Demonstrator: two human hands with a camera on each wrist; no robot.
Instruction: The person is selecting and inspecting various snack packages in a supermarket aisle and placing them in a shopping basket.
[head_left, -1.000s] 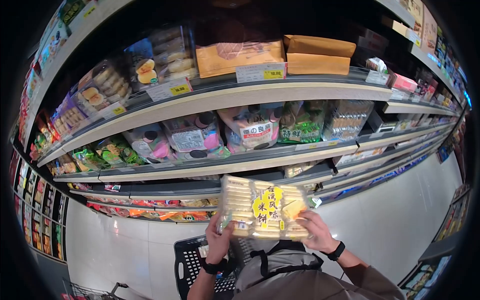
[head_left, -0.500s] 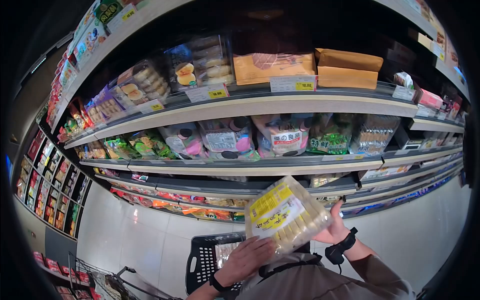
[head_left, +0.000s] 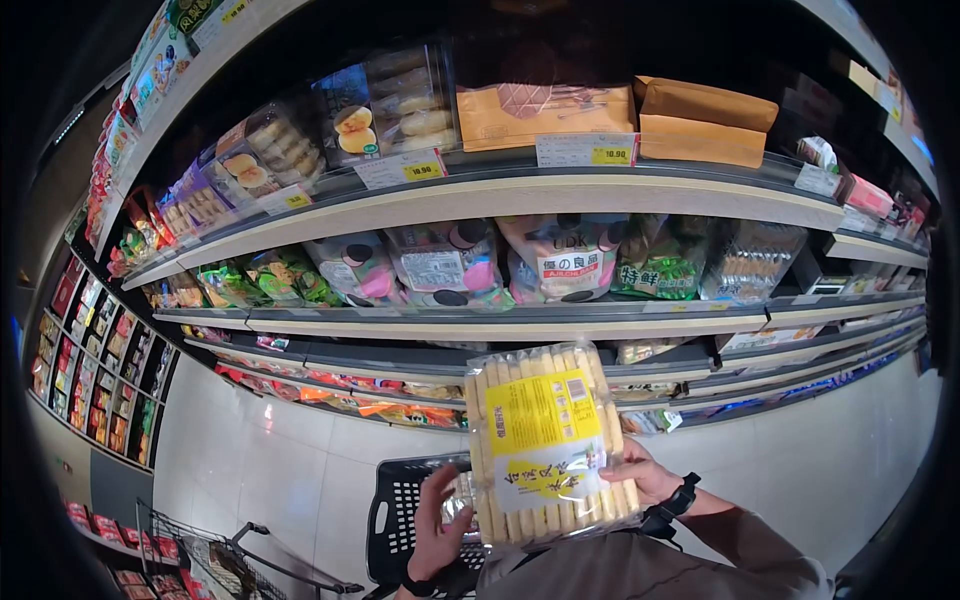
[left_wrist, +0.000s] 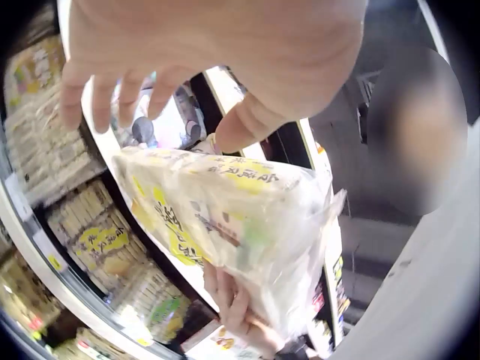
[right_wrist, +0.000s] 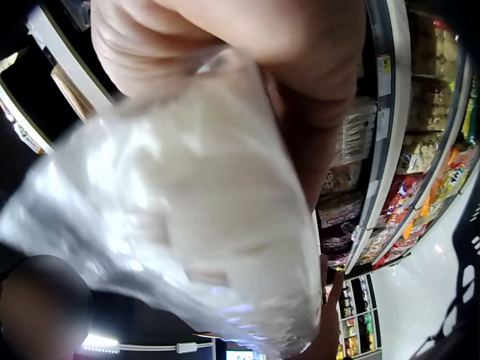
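A large clear plastic pack of rice crackers (head_left: 540,445) with a yellow and white label is held up in front of the body. My right hand (head_left: 645,476) grips its right edge, thumb over the label side and the other fingers behind. In the right wrist view the pack's shiny wrapping (right_wrist: 202,202) fills the middle, blurred. My left hand (head_left: 437,525) is off the pack, just beside its lower left side, with fingers spread and loosely bent. The left wrist view shows that hand (left_wrist: 217,52) holding nothing, close over the pack's edge (left_wrist: 225,169).
A black shopping basket (head_left: 382,545) is below the left hand, with a clear-wrapped pack inside. Shelves ahead hold bagged snacks (head_left: 445,265), orange-brown bags (head_left: 545,115) and boxed pastries (head_left: 355,120). A wire cart (head_left: 215,560) stands at lower left on the pale tiled floor (head_left: 285,440).
The pack has been turned over and upright, from lying wide between both hands to showing its printed label. My left hand has come off it, while the right keeps holding its edge.
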